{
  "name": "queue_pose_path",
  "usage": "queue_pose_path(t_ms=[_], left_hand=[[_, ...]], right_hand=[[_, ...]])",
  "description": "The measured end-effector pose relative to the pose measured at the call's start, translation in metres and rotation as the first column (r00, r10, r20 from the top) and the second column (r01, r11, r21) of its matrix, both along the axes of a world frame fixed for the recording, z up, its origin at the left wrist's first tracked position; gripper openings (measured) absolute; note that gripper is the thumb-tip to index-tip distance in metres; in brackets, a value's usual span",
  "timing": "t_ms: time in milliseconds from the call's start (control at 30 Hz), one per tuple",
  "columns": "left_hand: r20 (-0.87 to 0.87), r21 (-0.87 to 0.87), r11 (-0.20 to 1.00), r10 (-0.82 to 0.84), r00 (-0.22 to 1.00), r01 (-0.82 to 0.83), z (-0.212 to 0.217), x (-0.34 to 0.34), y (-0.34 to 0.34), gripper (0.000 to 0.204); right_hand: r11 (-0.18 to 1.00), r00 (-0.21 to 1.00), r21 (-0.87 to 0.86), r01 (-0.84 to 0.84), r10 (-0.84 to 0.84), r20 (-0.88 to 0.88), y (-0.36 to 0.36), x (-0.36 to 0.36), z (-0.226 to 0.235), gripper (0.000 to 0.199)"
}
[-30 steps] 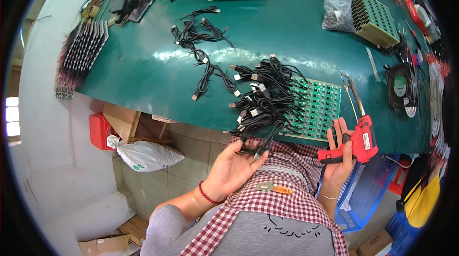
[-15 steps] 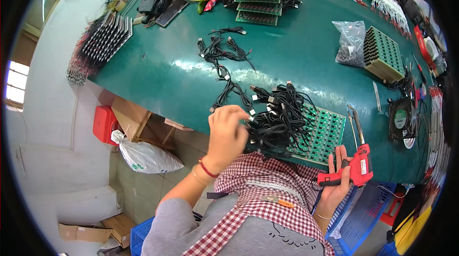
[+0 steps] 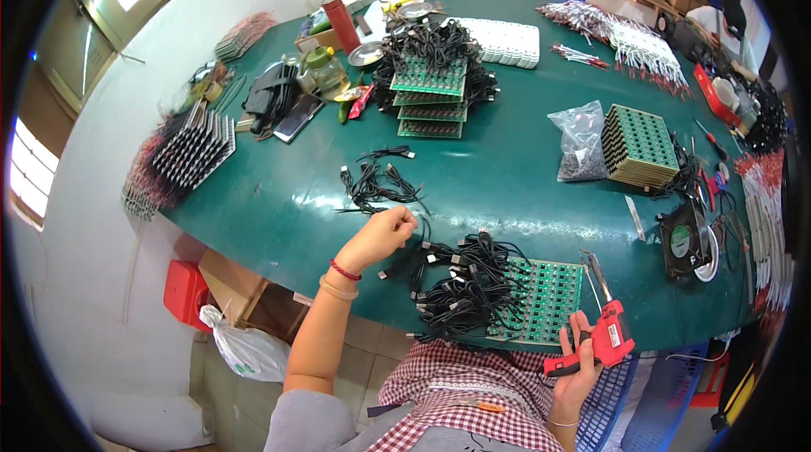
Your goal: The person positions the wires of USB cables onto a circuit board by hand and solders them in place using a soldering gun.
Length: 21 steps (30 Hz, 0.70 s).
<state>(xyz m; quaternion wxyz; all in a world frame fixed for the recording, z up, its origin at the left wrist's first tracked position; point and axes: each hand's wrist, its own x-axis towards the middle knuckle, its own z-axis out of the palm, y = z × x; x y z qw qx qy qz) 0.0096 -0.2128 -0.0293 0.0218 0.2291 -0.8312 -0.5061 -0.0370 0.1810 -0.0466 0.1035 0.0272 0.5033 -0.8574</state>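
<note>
My left hand (image 3: 380,239) is closed over the loose black cables (image 3: 372,186) in the middle of the table; what its fingers hold, if anything, is hidden. In my right hand (image 3: 578,373) is a red soldering gun (image 3: 612,335) with black grip parts, its metal tip pointing up and away from me. Beside the tip lies a green circuit board panel (image 3: 553,296) with rows of small parts, at the table's near edge. A heap of black USB cables (image 3: 465,296) covers the panel's left side, plugs sticking out.
Stacked boards with cables (image 3: 431,106) stand far back on the green table (image 3: 498,190). Farther right are a clear bag (image 3: 581,144), a board stack (image 3: 642,148) and a black fan (image 3: 683,241). A phone (image 3: 298,120) and a jar (image 3: 326,72) sit back left.
My left hand has moved forward from the cable heap to the loose cables. The view has tilted up, showing more of the far table. My right hand still holds the soldering gun.
</note>
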Motion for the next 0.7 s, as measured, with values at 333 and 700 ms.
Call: queue_pose_path(t_ms=[333,700], left_hand=[[0.177,-0.656,0.731,-0.093,0.980,0.188,-0.013,-0.028,0.027,0.029],[-0.210,-0.003,0.997,-0.081,0.974,0.082,0.043,-0.112,0.036,0.011]], right_hand=[[0.999,0.999,-0.006,0.037,-0.037,0.026,0.000,-0.001,0.006,0.055],[1.000,0.997,-0.012,0.018,-0.017,0.074,-0.004,0.000,0.011,0.049]])
